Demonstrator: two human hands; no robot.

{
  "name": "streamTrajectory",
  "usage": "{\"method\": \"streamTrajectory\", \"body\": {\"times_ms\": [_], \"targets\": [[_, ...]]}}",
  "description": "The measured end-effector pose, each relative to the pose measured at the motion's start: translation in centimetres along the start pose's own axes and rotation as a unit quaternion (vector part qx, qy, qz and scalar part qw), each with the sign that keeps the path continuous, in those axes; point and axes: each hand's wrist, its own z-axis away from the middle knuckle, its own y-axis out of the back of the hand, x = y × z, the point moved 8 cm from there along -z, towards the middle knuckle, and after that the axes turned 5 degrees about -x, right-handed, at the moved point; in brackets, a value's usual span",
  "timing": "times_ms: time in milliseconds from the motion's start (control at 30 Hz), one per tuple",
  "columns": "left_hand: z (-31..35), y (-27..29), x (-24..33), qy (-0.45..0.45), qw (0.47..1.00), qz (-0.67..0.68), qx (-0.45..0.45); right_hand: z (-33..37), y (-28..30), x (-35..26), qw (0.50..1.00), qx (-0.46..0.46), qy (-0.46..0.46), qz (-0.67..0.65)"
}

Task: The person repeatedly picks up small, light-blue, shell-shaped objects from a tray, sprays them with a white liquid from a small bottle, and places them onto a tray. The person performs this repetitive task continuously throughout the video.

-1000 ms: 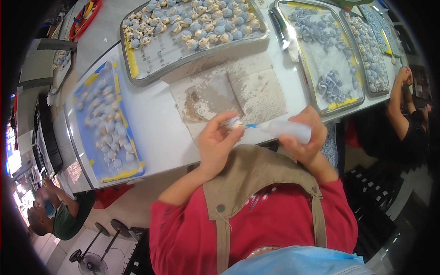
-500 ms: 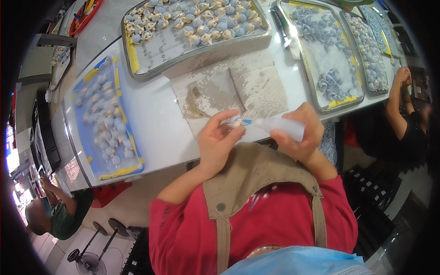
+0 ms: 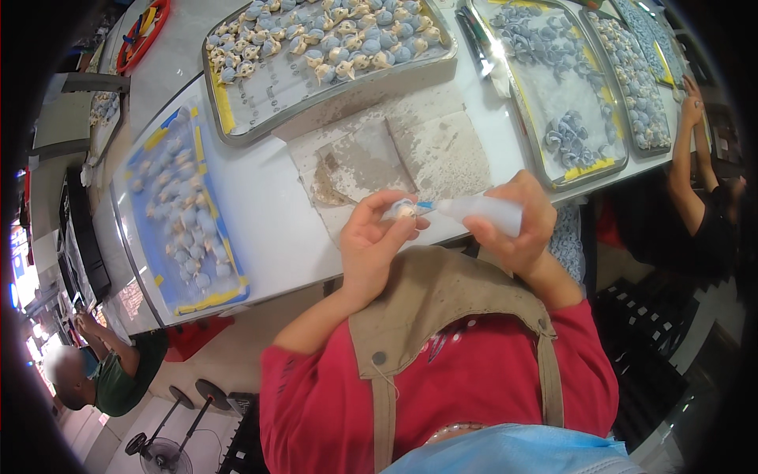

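Note:
Between the thumb and fingers of my left hand (image 3: 377,237) is a small cream and grey-blue figurine (image 3: 405,210), partly covered by the fingertips. My right hand (image 3: 523,220) is wrapped round a white translucent squeeze bottle (image 3: 483,213), tilted sideways. Its narrow blue nozzle (image 3: 425,205) points left at the figurine and looks to be at its edge; whether they touch I cannot tell. Both hands are over the table's near edge, in front of a stained, worn sheet of cardboard (image 3: 450,150).
Beyond the cardboard stands a metal tray (image 3: 276,107) of similar figurines. A blue tray (image 3: 209,299) with more is at left. To the right, another metal tray (image 3: 553,183) holds curled grey-blue pieces. Tools (image 3: 483,39) lie between trays. Co-workers sit at both sides.
My left fingers have shifted on the figurine, which now shows more of its cream side. The bottle stays close to it. The view has moved slightly, and the right co-worker's hands have risen.

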Motion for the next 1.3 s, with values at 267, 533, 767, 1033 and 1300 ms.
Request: {"method": "streamTrajectory", "body": {"times_ms": [267, 533, 767, 1033, 1300], "targets": [[0.0, 0.8, -0.2, 0.023, 0.999, 0.047, 0.013, 0.4, -0.3, 2.5, 0.99, 0.041, -0.083, -0.106], [0.0, 0.6, 0.7, 0.0, 0.994, 0.085, -0.062, -1.0, -3.5, 7.6, 0.988, 0.074, -0.136, 0.019], [-1.0, 0.0, 1.4, 0.004, 0.994, 0.069, -0.087, -1.9, 0.5, 6.3, 0.989, 0.016, -0.096, 0.112], [-1.5, -1.2, 0.3, 0.037, 0.993, 0.059, -0.09, -0.7, 8.8, 10.2, 0.926, -0.001, -0.16, 0.342], [-1.3, -2.5, -0.3, 0.055, 0.992, 0.052, -0.098, -0.1, 8.3, 10.9, 0.946, 0.032, -0.119, 0.301]]}}
